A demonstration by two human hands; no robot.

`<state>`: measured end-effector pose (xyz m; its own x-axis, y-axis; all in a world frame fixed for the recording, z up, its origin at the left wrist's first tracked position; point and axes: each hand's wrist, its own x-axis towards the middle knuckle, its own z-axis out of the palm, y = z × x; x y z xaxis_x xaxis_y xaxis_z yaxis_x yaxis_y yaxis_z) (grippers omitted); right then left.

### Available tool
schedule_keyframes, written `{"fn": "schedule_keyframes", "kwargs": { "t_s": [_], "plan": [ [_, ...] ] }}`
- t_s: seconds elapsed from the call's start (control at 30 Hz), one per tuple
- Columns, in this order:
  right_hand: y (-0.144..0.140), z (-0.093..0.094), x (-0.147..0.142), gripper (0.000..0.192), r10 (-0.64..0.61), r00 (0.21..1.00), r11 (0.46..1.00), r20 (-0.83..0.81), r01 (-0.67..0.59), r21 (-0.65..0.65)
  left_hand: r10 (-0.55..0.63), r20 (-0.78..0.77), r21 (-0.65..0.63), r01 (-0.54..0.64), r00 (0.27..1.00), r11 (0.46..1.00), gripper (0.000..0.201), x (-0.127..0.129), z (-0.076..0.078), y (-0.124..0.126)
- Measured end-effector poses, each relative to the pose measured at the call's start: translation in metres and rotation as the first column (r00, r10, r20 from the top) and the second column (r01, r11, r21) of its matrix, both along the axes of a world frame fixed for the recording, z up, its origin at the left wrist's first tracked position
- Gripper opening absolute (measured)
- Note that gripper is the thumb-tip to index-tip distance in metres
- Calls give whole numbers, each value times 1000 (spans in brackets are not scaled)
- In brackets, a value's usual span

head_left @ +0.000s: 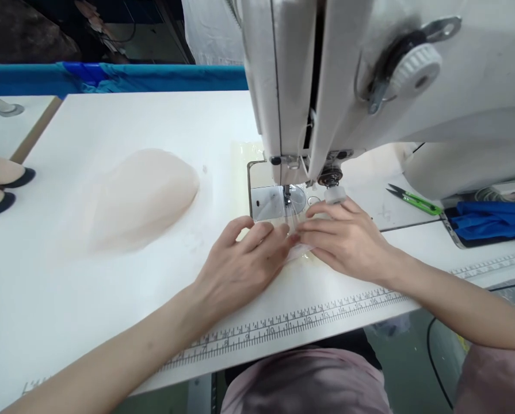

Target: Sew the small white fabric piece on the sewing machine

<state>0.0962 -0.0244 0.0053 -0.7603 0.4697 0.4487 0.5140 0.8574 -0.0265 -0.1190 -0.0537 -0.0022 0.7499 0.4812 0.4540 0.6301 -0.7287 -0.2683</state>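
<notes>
I'm looking down at the white table and both hands are meeting right in front of the sewing machine. The left hand is lying palm down, fingers spread and nearly flat, pressing on a small sheer piece of fabric at about 1 o'clock from its knuckles. The right hand is coming in from 4 o'clock, also flat and loosely open, its fingertips touching the same fabric; neither hand is gripping, both are just pinning it to the table. The fabric is sitting just at 6 o'clock of the needle plate, mostly hidden under the fingers. Out at 9 o'clock from the hands, well apart, a pale pink pile of cloth is resting on the table. At 3 o'clock, beside the machine's base, I'm seeing green-handled snips, and past them blue fabric. A printed ruler strip is running along the near table edge.
</notes>
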Motion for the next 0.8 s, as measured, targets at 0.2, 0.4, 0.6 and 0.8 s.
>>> {"fn": "schedule_keyframes", "kwargs": {
  "t_s": [0.2, 0.4, 0.6, 0.8],
  "plan": [
    [-1, -1, -3, 22, -2, 1000, 1000, -23, 2, 1, 31, -25, -109, -33, 999, 993, 28, -2, 1, -5],
    [0, -3, -4, 20, -10, 999, 1000, -30, 10, 4, 44, 42, -146, -37, 998, 989, 25, -4, -3, 0],
    [9, -10, -5, 20, -31, 998, 999, -46, 33, 40, 52, 50, -138, -45, 997, 989, 26, -5, -4, 10],
    [19, -14, -6, 21, -76, 997, 996, -22, 77, 39, 66, 9, -149, -64, 998, 987, 24, -6, -3, 23]
  ]
}}
